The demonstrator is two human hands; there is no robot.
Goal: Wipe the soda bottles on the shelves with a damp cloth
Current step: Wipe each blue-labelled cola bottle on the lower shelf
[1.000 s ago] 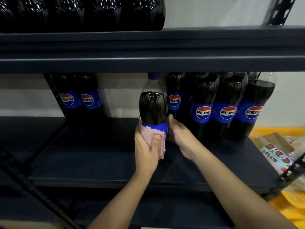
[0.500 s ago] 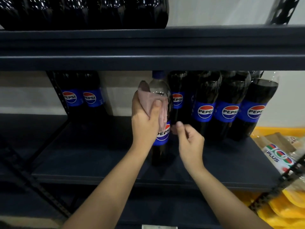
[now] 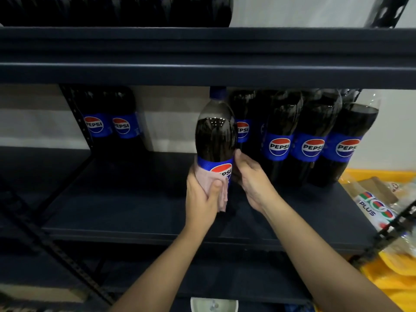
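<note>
Your left hand [image 3: 202, 199] is wrapped around the lower part of one bottle [image 3: 215, 140], with a pink cloth [image 3: 213, 188] pressed between your palm and the bottle. Your thumb pins the cloth down. The cloth covers the left part of the blue label, where you can read only part of the word "PEPSI". Your right hand [image 3: 249, 181] grips the other side of this bottle, fingers curled behind it. The bottle stands upright on the dark shelf [image 3: 135, 206], near the middle, and its blue cap [image 3: 218, 93] reaches up to the shelf above.

Just right of this bottle stands a row of bottles [image 3: 313, 140], each with a blue label that says "PEPSI" on a red, white and blue circle. Well to the left of this bottle, at the back, are two more bottles [image 3: 108, 124] with the same word. Far to the right of this bottle, past the shelf edge, lies a pack [image 3: 373, 208] that says "100 PLUS", on something yellow.
</note>
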